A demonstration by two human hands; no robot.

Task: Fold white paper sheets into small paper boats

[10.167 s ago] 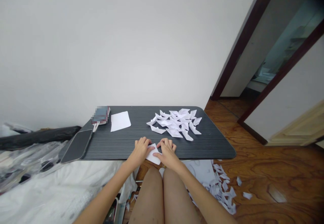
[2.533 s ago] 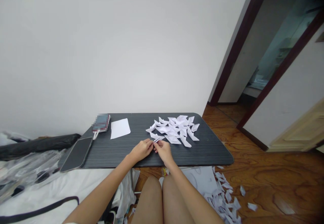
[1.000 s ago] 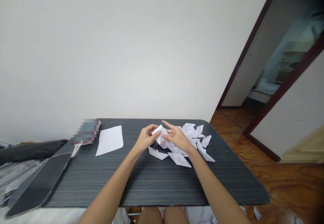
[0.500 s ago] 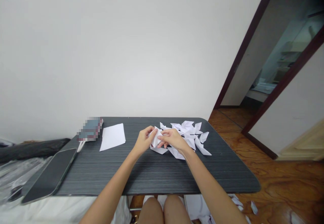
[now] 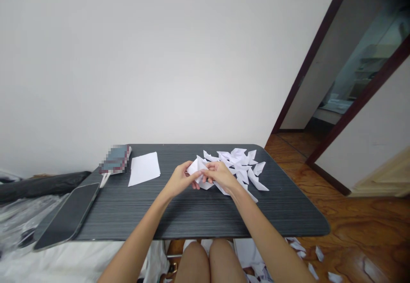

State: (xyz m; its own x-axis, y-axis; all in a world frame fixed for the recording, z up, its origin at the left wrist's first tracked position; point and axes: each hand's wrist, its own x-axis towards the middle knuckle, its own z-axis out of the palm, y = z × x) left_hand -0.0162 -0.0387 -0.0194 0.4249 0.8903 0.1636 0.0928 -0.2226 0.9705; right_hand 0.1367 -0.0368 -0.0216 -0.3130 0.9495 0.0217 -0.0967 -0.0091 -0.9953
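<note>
Both hands hold one small folded white paper piece (image 5: 196, 167) just above the dark table (image 5: 192, 214). My left hand (image 5: 180, 179) pinches its left side with thumb and fingers. My right hand (image 5: 220, 175) grips its right side, fingers curled. Right behind and to the right of the hands lies a pile of several folded white paper boats (image 5: 239, 166).
A flat white sheet (image 5: 144, 168) lies at the table's back left, beside a blurred card-like object (image 5: 115, 159). A dark phone (image 5: 68, 215) rests on the left edge. Paper scraps (image 5: 307, 259) litter the wooden floor at right. A doorway (image 5: 352, 82) opens at right.
Over the last second both hands drew slightly nearer with the folded paper, and the right hand's stretched fingers closed onto it. Earlier the hands were folding at the table's front edge.
</note>
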